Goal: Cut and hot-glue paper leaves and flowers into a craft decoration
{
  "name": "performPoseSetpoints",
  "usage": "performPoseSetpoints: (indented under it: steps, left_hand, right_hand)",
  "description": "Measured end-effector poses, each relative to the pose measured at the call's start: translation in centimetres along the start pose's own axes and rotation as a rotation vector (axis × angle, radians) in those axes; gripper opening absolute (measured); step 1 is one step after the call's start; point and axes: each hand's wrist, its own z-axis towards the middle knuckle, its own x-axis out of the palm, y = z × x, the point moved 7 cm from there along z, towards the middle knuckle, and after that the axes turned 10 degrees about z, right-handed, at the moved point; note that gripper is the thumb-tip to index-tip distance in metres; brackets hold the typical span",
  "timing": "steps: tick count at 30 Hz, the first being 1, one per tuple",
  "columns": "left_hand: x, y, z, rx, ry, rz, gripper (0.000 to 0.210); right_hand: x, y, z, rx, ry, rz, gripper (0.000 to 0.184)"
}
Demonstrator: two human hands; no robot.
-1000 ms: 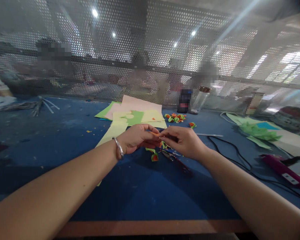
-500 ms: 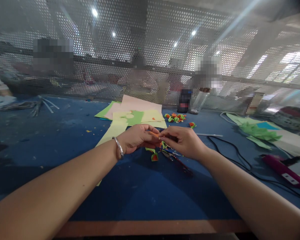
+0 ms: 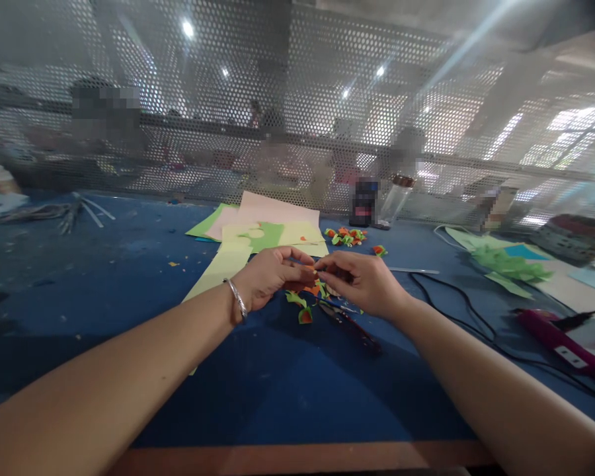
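Note:
Fingertip to fingertip, my two hands meet over the middle of the blue table. My left hand [image 3: 277, 274], with a silver bangle at the wrist, is closed on a small orange paper piece [image 3: 309, 267], mostly hidden by the fingers. My right hand [image 3: 364, 277] pinches at the same piece from the right. Below them lie a green-and-orange paper piece [image 3: 305, 315], other green and orange scraps, and a pair of scissors [image 3: 357, 330] with dark handles, partly covered by my right hand.
Behind my hands lie pink, green and yellow paper sheets [image 3: 277, 208]. A pile of green-orange paper pieces [image 3: 346, 236] sits farther back. A glass bottle [image 3: 397, 198] stands by the perforated screen. On the right are green paper leaves [image 3: 513, 264], a black cable and a magenta power strip [image 3: 560, 340].
The camera view has shifted slightly. Both hands stay together at the orange paper piece, with only small finger movement.

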Motion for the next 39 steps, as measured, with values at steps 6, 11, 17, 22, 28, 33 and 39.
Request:
performPoseSetpoints:
  steps: [6, 11, 17, 22, 28, 33, 39]
  left_hand:
    - [0.22, -0.33, -0.24, 0.048, -0.012, -0.017, 0.025]
    - [0.37, -0.49, -0.3, 0.035, -0.006, -0.012, 0.022]
    - [0.38, -0.46, -0.29, -0.009, 0.023, -0.009, 0.021]
    - [-0.04, -0.26, -0.08, -0.04, -0.005, -0.041, 0.014]
    - [-0.4, -0.44, 0.0, -0.028, -0.036, -0.056, 0.013]
    - [-0.39, -0.34, 0.19, -0.008, -0.063, -0.046, 0.014]
    - [-0.29, -0.28, 0.16, 0.023, -0.081, -0.027, 0.014]
  right_hand:
    - [-0.12, 0.21, 0.11, -0.011, -0.02, 0.01, 0.02]
    - [-0.27, 0.43, 0.11, -0.039, -0.023, -0.004, 0.017]
    - [-0.32, 0.48, 0.04, -0.056, -0.016, -0.005, 0.018]
    - [-0.33, 0.47, 0.08, -0.066, -0.017, -0.016, 0.018]
    - [-0.38, 0.26, 0.11, -0.048, -0.007, -0.025, 0.017]
    - [-0.36, 0.15, 0.13, -0.037, -0.003, -0.031, 0.017]
    - [-0.32, 0.2, 0.11, -0.035, -0.021, -0.041, 0.017]
